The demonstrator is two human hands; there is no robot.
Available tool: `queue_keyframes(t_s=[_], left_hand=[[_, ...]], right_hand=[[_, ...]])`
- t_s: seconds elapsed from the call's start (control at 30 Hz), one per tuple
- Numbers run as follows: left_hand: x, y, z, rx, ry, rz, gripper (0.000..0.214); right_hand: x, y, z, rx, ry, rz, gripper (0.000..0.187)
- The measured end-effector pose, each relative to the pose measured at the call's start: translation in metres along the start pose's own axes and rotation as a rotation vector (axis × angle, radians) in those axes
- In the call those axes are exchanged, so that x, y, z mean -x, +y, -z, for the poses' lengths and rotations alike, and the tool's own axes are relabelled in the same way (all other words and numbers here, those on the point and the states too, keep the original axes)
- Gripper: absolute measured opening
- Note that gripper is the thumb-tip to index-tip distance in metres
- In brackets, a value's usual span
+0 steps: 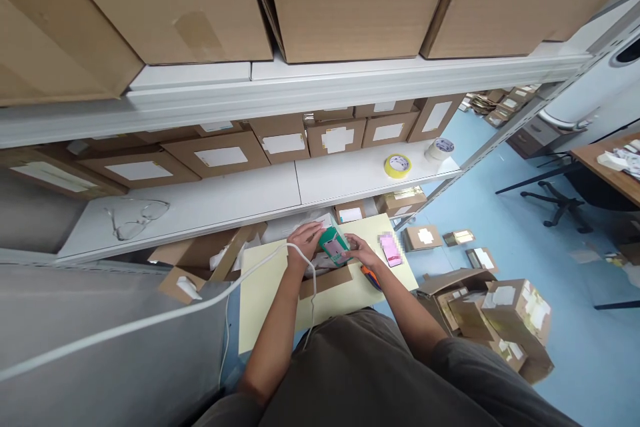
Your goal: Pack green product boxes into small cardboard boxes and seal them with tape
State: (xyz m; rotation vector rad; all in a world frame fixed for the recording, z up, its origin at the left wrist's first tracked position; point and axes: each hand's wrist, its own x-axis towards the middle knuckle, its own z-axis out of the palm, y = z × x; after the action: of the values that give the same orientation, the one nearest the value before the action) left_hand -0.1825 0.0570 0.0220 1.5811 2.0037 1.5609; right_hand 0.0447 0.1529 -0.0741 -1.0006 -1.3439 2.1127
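Note:
Above the pale yellow tabletop (pixel 263 280), a small green-and-white box (pixel 332 247) with a picture on its face is held between my two hands. My left hand (pixel 305 242) is closed at its upper left side, fingers near the white top end. At the lower right edge, my right hand (pixel 362 251) grips it. Beneath the box lies an open cardboard carton (pixel 325 282), with whitish packing material partly hidden inside. Near my right wrist is an orange-and-blue tool (pixel 371 277), its kind unclear. A pink phone (pixel 391 251) lies to the right.
A white cable (pixel 200 305) crosses in front of my left arm. On the shelf (pixel 240 195) ahead are eyeglasses (pixel 137 219), a yellow tape roll (pixel 398 165) and a white tape roll (pixel 440 149). Cardboard boxes (pixel 515 303) stand on the floor at right; large cartons (pixel 350 7) hang overhead.

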Motion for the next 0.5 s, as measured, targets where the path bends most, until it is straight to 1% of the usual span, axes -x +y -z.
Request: queue_keyframes(t_s=[0.07,0.1,0.2,0.3,0.4,0.5], left_hand=[[0.003,0.0,0.0,0.047,0.025,0.07,0.031],[0.004,-0.001,0.0,0.065,0.019,0.091,0.032],[0.006,-0.004,0.002,0.109,-0.021,0.132,0.031],[0.007,-0.008,0.004,0.154,0.006,0.182,0.031],[0.008,-0.009,0.006,0.185,0.01,0.182,0.036],[0.009,-0.01,0.009,0.178,-0.028,0.137,0.035]], right_hand=[[-0.002,-0.001,-0.001,0.0,-0.004,0.004,0.076],[-0.002,-0.002,-0.001,0.002,-0.009,0.007,0.075],[-0.002,-0.004,-0.001,0.017,-0.036,0.012,0.073],[0.0,-0.004,-0.003,0.029,-0.038,0.012,0.073],[0.002,-0.006,-0.005,0.024,-0.023,0.023,0.073],[0.002,-0.009,-0.005,0.03,-0.031,0.045,0.071]])
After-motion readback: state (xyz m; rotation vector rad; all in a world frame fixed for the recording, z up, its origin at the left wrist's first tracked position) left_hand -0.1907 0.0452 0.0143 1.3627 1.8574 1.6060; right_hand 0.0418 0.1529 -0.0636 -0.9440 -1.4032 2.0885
